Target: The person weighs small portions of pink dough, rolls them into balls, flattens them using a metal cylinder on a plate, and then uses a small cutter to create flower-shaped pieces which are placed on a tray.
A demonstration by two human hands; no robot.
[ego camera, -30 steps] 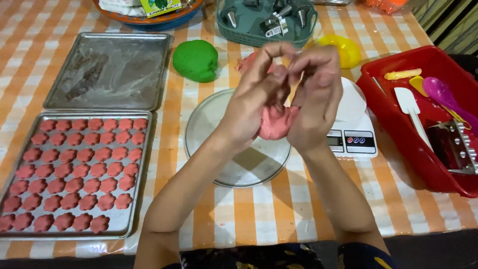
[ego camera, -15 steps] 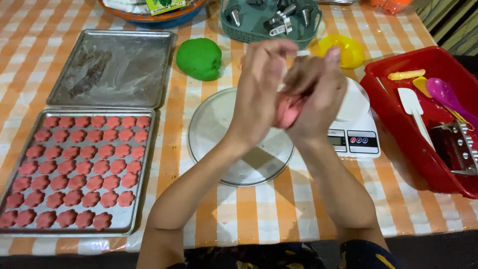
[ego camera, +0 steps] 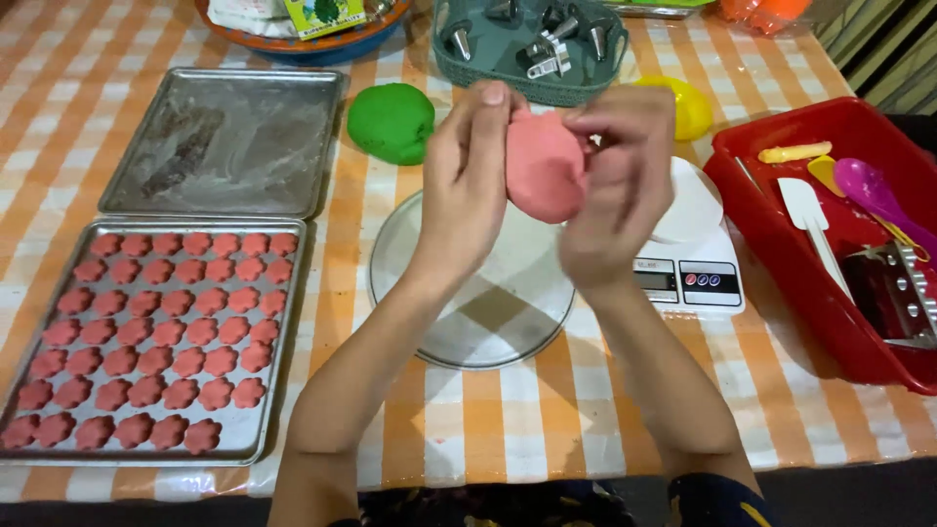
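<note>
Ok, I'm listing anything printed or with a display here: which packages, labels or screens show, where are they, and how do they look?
Box: small green and yellow carton, in the orange-rimmed bowl at the top edge.
White bag: beside the box, same bowl.
Scale screen: small grey rectangle on the white kitchen scale, right of the hands, with round buttons beside it.

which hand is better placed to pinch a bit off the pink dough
Right hand: its fingertips already curl over the pink dough, while the left hand lies flat against it as support.

Home baking table: cookie trays (ego camera: 146, 449), kitchen scale (ego camera: 688, 263).
</note>
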